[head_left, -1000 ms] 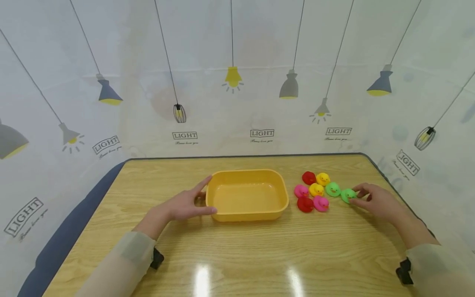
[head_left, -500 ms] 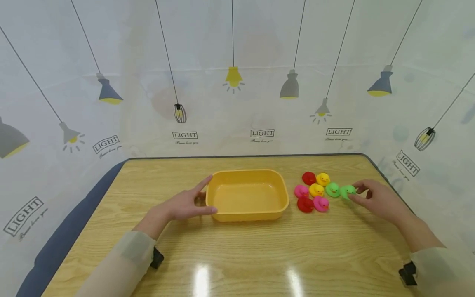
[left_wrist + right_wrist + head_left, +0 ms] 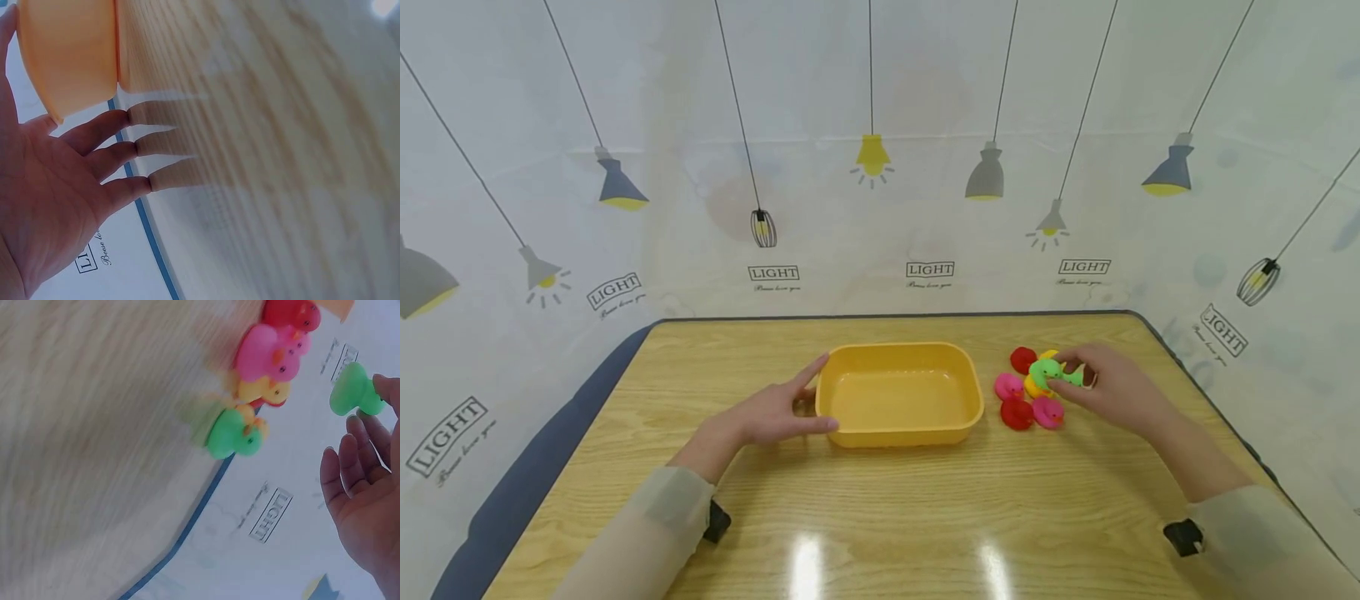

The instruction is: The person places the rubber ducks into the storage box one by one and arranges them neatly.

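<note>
My right hand [image 3: 1120, 390] pinches a green rubber duck [image 3: 1045, 372] between thumb and fingers. In the right wrist view this duck [image 3: 349, 390] hangs off the table, while a second green duck [image 3: 226, 434] rests on it. Below the held duck sit two pink ducks, a near one [image 3: 1047, 412] and a left one [image 3: 1008, 386], two red ducks [image 3: 1017, 413], and two partly hidden yellow ducks [image 3: 1033, 390]. At the yellow plastic basin's [image 3: 898, 437] left end, my left hand [image 3: 767, 412] touches the rim with spread thumb and index finger; its other fingertips reach the tabletop.
The wooden table [image 3: 880, 517] extends toward me in front of the basin. Behind it and at both sides hangs a pale cloth [image 3: 850, 300] printed with lamps. A dark blue edge [image 3: 557, 425] borders the table on the left.
My right hand has lifted the green duck off the table and moved it left, over the yellow ducks. The left hand and the basin have stayed in place.
</note>
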Demonstrator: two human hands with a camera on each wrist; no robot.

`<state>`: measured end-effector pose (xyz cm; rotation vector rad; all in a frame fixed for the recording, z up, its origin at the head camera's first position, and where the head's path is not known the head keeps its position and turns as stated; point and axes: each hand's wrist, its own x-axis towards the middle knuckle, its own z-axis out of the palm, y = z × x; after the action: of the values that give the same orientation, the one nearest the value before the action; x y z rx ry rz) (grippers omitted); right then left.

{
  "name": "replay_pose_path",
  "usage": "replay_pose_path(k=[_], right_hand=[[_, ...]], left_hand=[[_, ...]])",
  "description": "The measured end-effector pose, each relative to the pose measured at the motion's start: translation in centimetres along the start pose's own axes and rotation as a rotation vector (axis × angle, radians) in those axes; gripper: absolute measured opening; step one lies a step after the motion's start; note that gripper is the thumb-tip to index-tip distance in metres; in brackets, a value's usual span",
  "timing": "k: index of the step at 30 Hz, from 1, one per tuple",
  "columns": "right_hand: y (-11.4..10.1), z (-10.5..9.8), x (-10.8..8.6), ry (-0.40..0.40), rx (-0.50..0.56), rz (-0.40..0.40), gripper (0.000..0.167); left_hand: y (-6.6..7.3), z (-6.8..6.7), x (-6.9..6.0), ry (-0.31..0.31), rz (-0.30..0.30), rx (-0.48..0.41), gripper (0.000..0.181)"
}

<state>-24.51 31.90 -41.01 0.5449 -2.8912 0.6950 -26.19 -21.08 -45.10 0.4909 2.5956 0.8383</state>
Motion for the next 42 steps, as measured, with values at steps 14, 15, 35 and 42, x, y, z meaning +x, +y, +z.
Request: replay_pose_path(k=[14, 15, 35, 42], right_hand=[[-6.4, 2.7, 4.1, -0.046, 0.105, -0.066, 0.036], [-6.8, 3.0, 4.4, -0.045, 0.122, -0.074, 0.034], [-11.9, 8.9, 9.5, -0.166, 0.160, -0.140, 0.036], [-13.2, 10.7, 10.9, -0.211, 0.195, -0.131, 0.036]], left_hand=[[-0.3, 0.1, 0.2, 0.006, 0.002, 0.006, 0.115], [-0.3, 0.1, 0.2, 0.007, 0.002, 0.007, 0.115], [-0.3, 0.0, 0.4, -0.001, -0.011, 0.005, 0.115], [-0.2, 0.0, 0.3, 0.002, -0.024, 0.015, 0.114]])
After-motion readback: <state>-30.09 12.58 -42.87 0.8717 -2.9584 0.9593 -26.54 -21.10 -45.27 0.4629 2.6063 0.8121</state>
